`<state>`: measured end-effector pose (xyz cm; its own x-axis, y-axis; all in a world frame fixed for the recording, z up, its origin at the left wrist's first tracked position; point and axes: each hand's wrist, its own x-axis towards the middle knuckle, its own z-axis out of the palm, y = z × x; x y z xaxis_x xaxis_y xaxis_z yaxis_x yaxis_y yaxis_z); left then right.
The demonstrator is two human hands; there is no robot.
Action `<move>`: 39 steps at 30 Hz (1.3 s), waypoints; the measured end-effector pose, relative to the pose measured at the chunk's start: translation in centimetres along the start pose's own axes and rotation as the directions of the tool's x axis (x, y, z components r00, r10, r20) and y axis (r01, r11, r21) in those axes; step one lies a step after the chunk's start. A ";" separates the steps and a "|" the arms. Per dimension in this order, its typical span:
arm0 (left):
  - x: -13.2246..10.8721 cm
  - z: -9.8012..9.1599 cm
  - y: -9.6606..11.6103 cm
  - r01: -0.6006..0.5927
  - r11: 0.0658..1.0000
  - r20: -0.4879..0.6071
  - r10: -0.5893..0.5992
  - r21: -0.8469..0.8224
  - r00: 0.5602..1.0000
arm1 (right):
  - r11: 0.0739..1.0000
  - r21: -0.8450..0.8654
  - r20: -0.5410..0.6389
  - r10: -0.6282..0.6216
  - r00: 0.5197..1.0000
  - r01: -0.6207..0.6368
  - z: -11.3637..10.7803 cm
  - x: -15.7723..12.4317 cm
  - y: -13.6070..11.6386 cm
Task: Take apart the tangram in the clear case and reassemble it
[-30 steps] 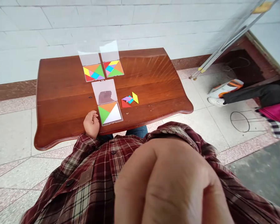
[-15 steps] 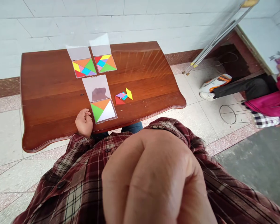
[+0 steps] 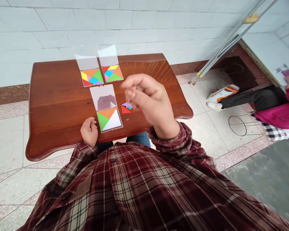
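Note:
My right hand (image 3: 150,101) is raised above the right part of the table, fingers bent and slightly apart, with nothing visible in it. Below it lie loose tangram pieces: a red triangle (image 3: 126,109), a purple piece (image 3: 127,104) and blue beside them, partly hidden by the hand. My left hand (image 3: 89,131) rests loosely curled at the table's front edge, left of an opened tangram case (image 3: 122,127). Inside that case are a green triangle (image 3: 102,120) and an orange triangle (image 3: 108,112); its right part shows white.
Two filled tangram cases (image 3: 91,78) (image 3: 113,73) stand open at the back of the wooden table (image 3: 55,106). Crutches (image 3: 216,51) lean at the right wall. A seated person (image 3: 274,99) is at the far right, near a wire ring stand (image 3: 237,125).
My right hand has moved from close before the camera forward over the loose pieces, now covering the yellow one. The view has shifted slightly; my left hand stays beside the case.

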<state>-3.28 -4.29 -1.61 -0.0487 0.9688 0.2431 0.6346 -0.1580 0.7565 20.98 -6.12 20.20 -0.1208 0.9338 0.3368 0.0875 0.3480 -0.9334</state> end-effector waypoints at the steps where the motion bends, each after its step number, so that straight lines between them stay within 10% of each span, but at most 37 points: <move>1: -0.1 0.1 0.1 0.012 1.000 -0.041 -0.012 0.000 0.999 | 0.992 -0.113 -0.048 0.053 0.997 -0.058 -0.7 0.8 2.3; 8: -0.3 0.6 -0.1 0.037 0.999 -0.104 -0.040 -0.026 0.994 | 0.535 -0.816 0.024 0.412 0.911 -0.220 0.2 0.3 15.2; 18: -0.4 0.7 0.1 0.000 0.997 -0.118 -0.008 -0.072 0.993 | 0.181 -0.975 -0.006 0.556 0.831 -0.128 2.9 0.0 16.2; 31: -0.4 1.0 -0.1 -0.046 0.996 -0.136 0.035 -0.078 0.990 | 0.167 -0.986 0.092 0.502 0.860 0.008 1.1 -0.2 15.9; 39: -0.3 1.0 -0.1 -0.051 0.996 -0.121 0.042 -0.070 0.992 | 0.627 -0.760 0.422 0.278 0.863 0.170 0.5 -0.1 15.2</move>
<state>-2.50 -4.42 -2.35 -0.1148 0.9311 0.3461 0.5809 -0.2197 0.7837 21.84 -0.98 5.90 -0.4974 0.8673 -0.0210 0.7861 0.4403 -0.4337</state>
